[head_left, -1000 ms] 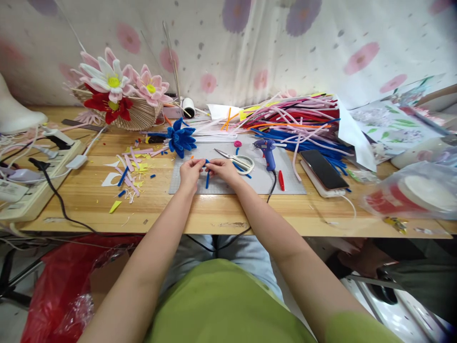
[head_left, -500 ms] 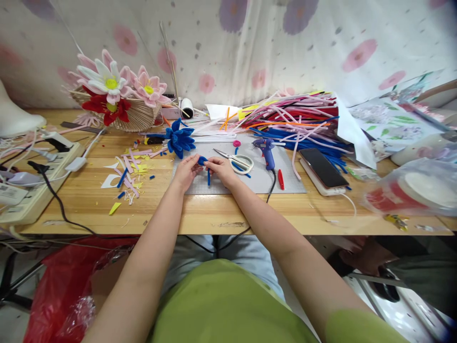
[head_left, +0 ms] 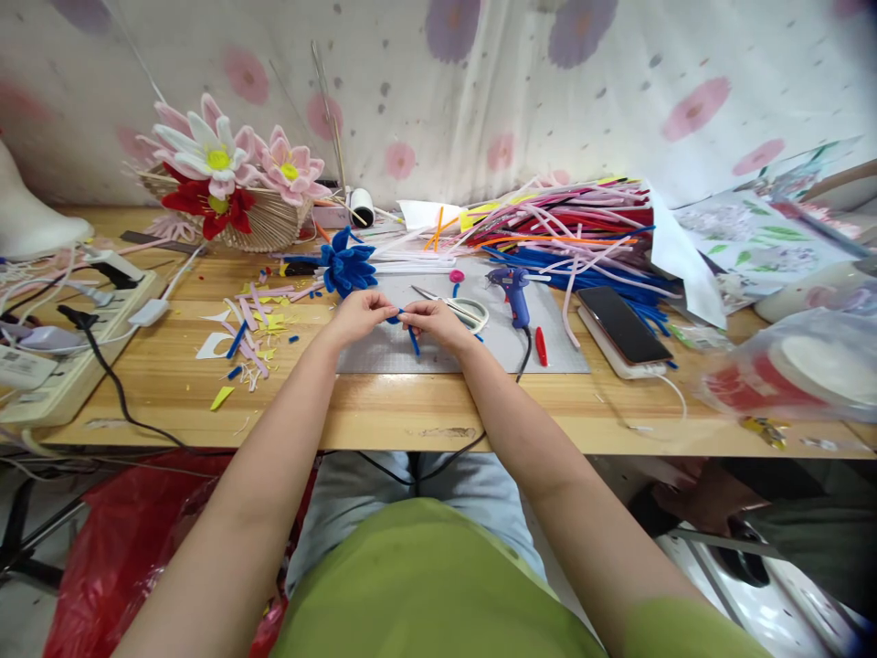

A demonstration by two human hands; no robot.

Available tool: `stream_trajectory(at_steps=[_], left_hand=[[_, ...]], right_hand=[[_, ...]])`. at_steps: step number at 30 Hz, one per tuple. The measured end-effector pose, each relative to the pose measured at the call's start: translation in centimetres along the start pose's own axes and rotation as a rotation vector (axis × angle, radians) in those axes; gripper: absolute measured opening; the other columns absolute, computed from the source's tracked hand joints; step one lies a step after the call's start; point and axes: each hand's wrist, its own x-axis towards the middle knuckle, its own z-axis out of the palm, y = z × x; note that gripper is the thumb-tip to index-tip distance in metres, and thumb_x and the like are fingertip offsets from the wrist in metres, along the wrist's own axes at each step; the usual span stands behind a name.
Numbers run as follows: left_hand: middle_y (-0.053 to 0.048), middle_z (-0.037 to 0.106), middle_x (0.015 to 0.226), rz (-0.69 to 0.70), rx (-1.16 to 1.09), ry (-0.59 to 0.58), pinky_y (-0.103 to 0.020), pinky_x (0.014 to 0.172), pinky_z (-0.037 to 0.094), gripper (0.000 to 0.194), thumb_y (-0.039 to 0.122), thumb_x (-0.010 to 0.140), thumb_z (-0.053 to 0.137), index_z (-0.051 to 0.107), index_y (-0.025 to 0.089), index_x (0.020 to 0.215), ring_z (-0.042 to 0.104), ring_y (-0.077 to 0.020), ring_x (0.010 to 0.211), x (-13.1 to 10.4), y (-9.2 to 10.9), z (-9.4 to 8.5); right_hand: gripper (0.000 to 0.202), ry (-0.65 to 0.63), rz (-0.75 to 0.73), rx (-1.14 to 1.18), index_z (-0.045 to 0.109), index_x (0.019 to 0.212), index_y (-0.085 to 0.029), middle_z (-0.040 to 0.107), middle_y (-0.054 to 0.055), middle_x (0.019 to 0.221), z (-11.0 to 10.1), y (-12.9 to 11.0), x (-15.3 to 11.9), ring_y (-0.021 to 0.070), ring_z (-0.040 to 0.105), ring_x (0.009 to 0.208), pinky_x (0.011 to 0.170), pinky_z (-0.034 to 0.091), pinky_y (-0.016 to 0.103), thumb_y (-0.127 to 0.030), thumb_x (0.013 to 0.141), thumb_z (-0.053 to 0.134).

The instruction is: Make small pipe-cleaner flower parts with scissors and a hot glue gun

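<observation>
Your left hand [head_left: 363, 316] and right hand [head_left: 438, 323], both nearly closed, pinch a blue pipe cleaner [head_left: 415, 344]. White-handled scissors [head_left: 486, 316] lie just beside your right.

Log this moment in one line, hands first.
left hand: pinching blue fuzzy piece | right hand: pinching same piece | scissors: on grey mat, beyond right hand | glue gun: on mat, right of scissors
</observation>
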Motion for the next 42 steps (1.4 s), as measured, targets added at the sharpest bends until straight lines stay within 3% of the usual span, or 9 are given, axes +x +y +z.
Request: stream_trajectory(at_steps=[4,8,13,18,24,31,36,38,42], left_hand=[[0.004,0.052,0.048,-0.059,-0.439,0.294,-0.02,0.049,0.033,0.016,0.02,0.061,0.071,0.056,0.015,0.056,0.043,-0.0054,0.044,-0.3,-0.7,2.8],[0.004,0.055,0.054,-0.178,-0.831,0.459,-0.019,0.055,0.04,0.021,0.018,0.064,0.07,0.051,0.016,0.059,0.05,-0.005,0.049,-0.3,-0.2,5.7],[0.004,0.056,0.06,-0.201,-0.994,0.556,-0.017,0.057,0.042,0.023,0.018,0.062,0.072,0.049,0.016,0.059,0.053,-0.0052,0.057,-0.5,0.2,7.3],[0.002,0.058,0.061,-0.232,-0.744,0.39,-0.02,0.057,0.043,0.025,0.025,0.053,0.076,0.053,0.016,0.056,0.054,-0.008,0.059,-1.0,-0.3,5.9],[0.0,0.06,0.055,-0.051,-0.037,0.09,-0.023,0.051,0.036,0.015,0.029,0.056,0.074,0.065,0.017,0.059,0.05,-0.0112,0.053,-0.6,-1.0,2.5],[-0.001,0.06,0.055,0.069,0.39,0.012,-0.027,0.054,0.032,0.007,0.025,0.063,0.069,0.067,0.021,0.058,0.048,-0.0144,0.054,-0.8,-0.3,0.8],[-0.002,0.055,0.059,0.183,0.441,0.155,-0.028,0.063,0.037,0.016,0.022,0.067,0.066,0.057,0.02,0.054,0.049,-0.0161,0.063,-1.0,-0.6,1.6],[-0.002,0.054,0.062,0.193,0.343,0.217,-0.027,0.064,0.039,0.015,0.022,0.07,0.063,0.055,0.019,0.058,0.05,-0.0154,0.065,-1.0,-1.1,2.3],[0.002,0.052,0.061,0.044,-0.04,0.266,-0.025,0.054,0.044,0.015,0.028,0.073,0.061,0.051,0.018,0.065,0.05,-0.0108,0.054,-0.8,-1.9,4.1]], right_hand=[[0.034,0.058,0.018,0.098,0.061,0.066,-0.014,0.059,-0.002,0.06,0.4,0.2,0.3,0.0055,0.048,0.05,0.051,0.044,0.021,-0.043,0.053,0.075],[0.036,0.189,0.003,0.178,0.06,0.067,-0.016,0.058,-0.003,0.059,1.4,0.9,0.8,0.0068,0.049,0.051,0.053,0.046,0.022,-0.045,0.052,0.075],[0.031,0.371,-0.094,0.152,0.059,0.066,-0.017,0.054,-0.005,0.055,1.7,1.3,1.0,0.0065,0.047,0.049,0.052,0.044,0.022,-0.045,0.056,0.071],[0.026,0.277,-0.069,-0.023,0.055,0.061,-0.017,0.05,-0.006,0.048,-0.1,0.8,0.6,0.0061,0.043,0.044,0.047,0.036,0.021,-0.039,0.058,0.069],[0.016,0.104,-0.056,-0.415,0.059,0.062,-0.015,0.047,-0.005,0.048,-0.7,0.7,0.1,0.0069,0.04,0.047,0.05,0.03,0.022,-0.031,0.066,0.062],[0.019,0.094,-0.157,-0.752,0.061,0.063,-0.015,0.051,-0.002,0.054,0.1,0.2,0.0,0.0085,0.042,0.056,0.056,0.028,0.022,-0.031,0.074,0.058],[0.017,0.135,-0.162,-0.681,0.063,0.066,-0.015,0.053,-0.003,0.055,-0.2,0.2,0.4,0.008,0.042,0.055,0.056,0.029,0.023,-0.031,0.072,0.06],[0.015,0.15,-0.112,-0.514,0.063,0.07,-0.015,0.053,-0.004,0.055,-0.4,0.4,0.6,0.0072,0.042,0.052,0.053,0.031,0.022,-0.03,0.07,0.06],[0.02,0.139,-0.023,-0.189,0.059,0.07,-0.016,0.052,-0.005,0.052,-0.6,0.2,0.4,0.0064,0.043,0.047,0.049,0.035,0.021,-0.034,0.064,0.065]])
